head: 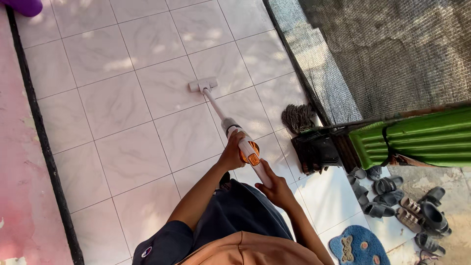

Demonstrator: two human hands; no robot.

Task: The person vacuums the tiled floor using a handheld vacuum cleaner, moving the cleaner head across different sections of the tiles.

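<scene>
Head view: left hand (231,153) wraps the vacuum (241,143) body just above its orange part, right hand (277,190) grips the handle end lower down, both closed round it; stick runs up-left to the head (203,85), flat on the tiled floor (113,103) near floor's middle. Along floor's right edge: dark mesh screen (382,54), w/ a mop (297,118) at its foot, a green corrugated sheet (422,140) beside that, and by the lower right corner sandals (392,196) plus a blue mat (360,245). Left edge: black strip (44,142), then pink wall (14,162).
</scene>
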